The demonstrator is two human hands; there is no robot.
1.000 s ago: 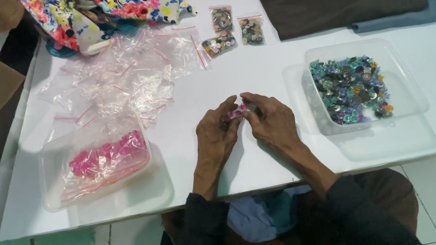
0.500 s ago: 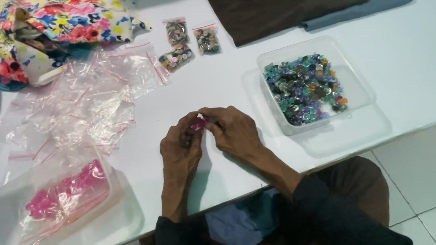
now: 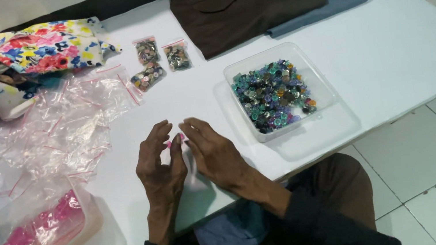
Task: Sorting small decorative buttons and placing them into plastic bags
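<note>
Pinching a small pink piece [image 3: 168, 145] between left hand [image 3: 159, 164] and right hand [image 3: 212, 151], fingers half-curled, left of clear button tub [image 3: 281, 92]

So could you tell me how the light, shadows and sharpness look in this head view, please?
Head view: soft, even light on the white table; faint shadows under the left hand, right hand and beside the button tub; mild glare on the plastic bags; slight overall softness; the small pink thing between the fingers is too small to make out.
</note>
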